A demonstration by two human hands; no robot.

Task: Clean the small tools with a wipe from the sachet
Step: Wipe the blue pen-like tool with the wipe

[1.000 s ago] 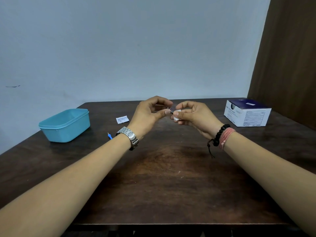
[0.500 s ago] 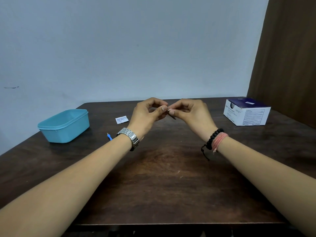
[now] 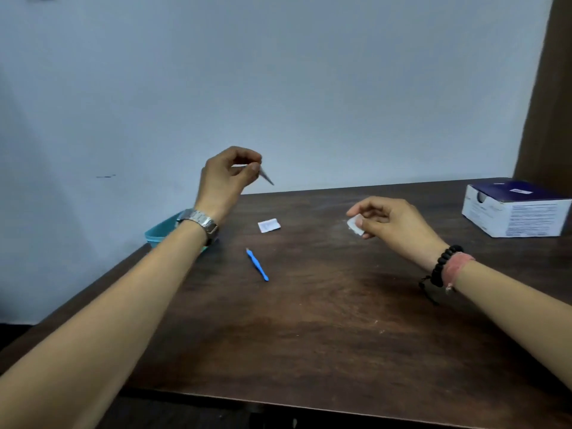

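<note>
My left hand (image 3: 227,178) is raised above the table's far left and pinches a small pointed metal tool (image 3: 266,176) whose tip slants down to the right. My right hand (image 3: 393,222) hovers over the table further right and pinches a small white wipe (image 3: 354,226) between thumb and fingers. A blue-handled small tool (image 3: 257,264) lies on the dark wooden table (image 3: 309,320) between the hands. A white sachet (image 3: 268,225) lies flat just beyond it.
A turquoise plastic tub (image 3: 161,232) stands at the table's left edge, mostly hidden behind my left wrist. A white and dark-blue carton (image 3: 517,212) sits at the far right. A pale wall rises directly behind the table.
My hands, which met at the middle over the tool and wipe, have parted. The left has lifted up and left with the metal tool; the right has drawn away right with the wipe.
</note>
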